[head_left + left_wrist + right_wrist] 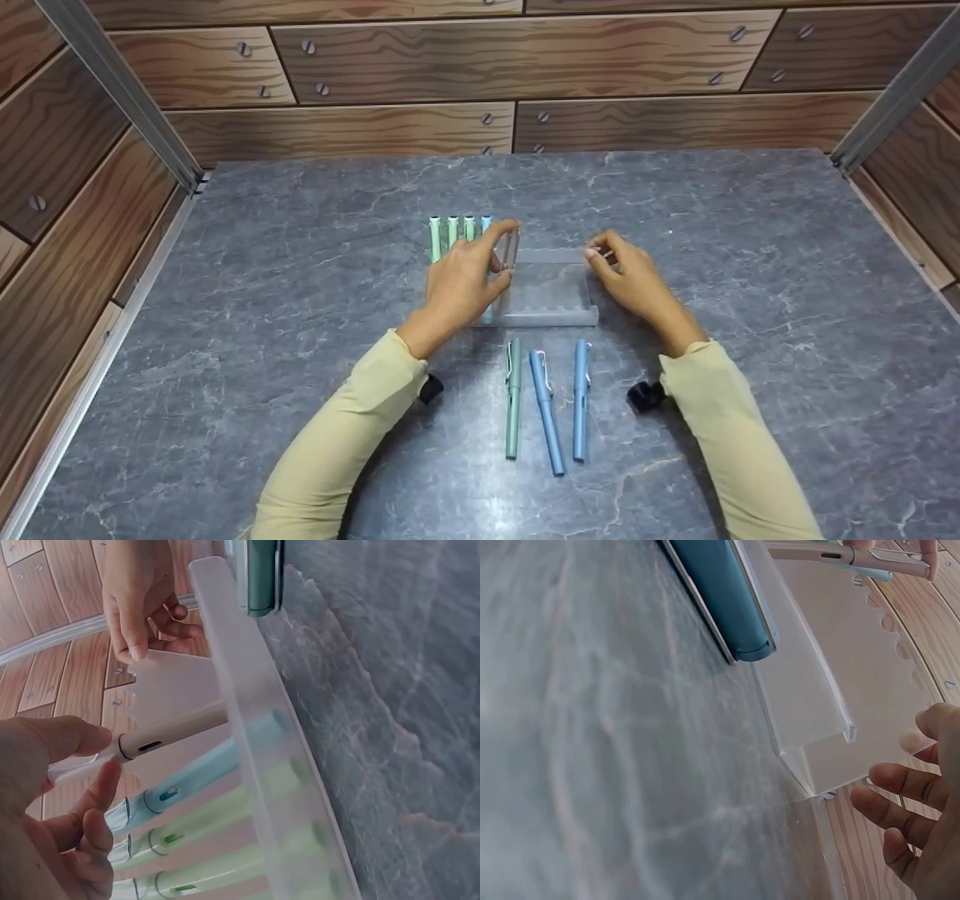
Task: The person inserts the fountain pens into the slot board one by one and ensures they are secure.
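My left hand (461,279) pinches a beige pen (176,729) by its capped end, between thumb and fingers. The pen's other end reaches the front ledge of a clear plastic pen rack (551,319). Beside it in the rack lie a light blue pen (199,774) and several light green pens (202,817), side by side. At the rack's back right corner, my right hand (630,276) holds the edge between thumb and fingers. The right part of the rack shows bare scalloped slots in the right wrist view.
Three loose pens lie in front of the rack: a dark green pen (513,401), a tilted blue pen (547,416) and another blue pen (581,401). The grey marbled table (225,337) has wood-patterned panels (525,60) behind it and at its sides.
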`<state>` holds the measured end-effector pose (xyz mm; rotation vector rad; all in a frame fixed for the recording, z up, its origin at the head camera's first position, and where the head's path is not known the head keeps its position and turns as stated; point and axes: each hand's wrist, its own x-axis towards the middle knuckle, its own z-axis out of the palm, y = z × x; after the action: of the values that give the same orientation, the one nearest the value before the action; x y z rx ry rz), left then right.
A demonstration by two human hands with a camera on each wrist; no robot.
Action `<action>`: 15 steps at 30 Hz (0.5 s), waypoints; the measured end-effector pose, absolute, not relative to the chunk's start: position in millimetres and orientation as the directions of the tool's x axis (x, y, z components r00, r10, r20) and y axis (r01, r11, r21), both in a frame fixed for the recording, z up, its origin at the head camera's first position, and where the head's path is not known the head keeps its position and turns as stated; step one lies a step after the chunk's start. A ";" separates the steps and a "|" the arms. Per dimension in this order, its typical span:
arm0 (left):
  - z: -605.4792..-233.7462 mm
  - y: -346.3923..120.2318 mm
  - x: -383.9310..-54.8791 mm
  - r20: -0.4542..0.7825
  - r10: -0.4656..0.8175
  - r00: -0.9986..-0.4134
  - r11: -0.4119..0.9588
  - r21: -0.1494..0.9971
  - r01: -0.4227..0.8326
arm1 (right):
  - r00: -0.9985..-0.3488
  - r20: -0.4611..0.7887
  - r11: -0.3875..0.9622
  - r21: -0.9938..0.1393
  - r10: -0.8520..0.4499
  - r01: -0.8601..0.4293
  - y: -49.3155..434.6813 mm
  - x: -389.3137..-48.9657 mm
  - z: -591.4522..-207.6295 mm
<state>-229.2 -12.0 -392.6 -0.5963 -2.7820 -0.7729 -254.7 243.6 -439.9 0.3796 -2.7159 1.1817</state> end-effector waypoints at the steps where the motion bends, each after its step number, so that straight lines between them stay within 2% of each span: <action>1: -392.3 -12.2 -229.8 0.286 0.321 -0.903 0.784 0.455 0.423 | -0.956 0.240 0.657 -0.696 -0.168 -0.290 243.7 -255.0 -440.2; 8: -391.5 -13.4 -231.8 0.296 0.296 -0.908 0.795 0.451 0.406 | -0.955 0.249 0.660 -0.692 -0.163 -0.293 243.9 -255.1 -441.1; 15: -388.7 -10.9 -232.6 0.254 0.278 -0.926 0.815 0.447 0.368 | -0.954 0.255 0.663 -0.687 -0.161 -0.296 243.7 -255.3 -441.0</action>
<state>-232.6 -10.9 -388.7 -0.5067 -2.8223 -0.7492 -255.3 243.7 -441.0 0.3746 -2.7055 1.1636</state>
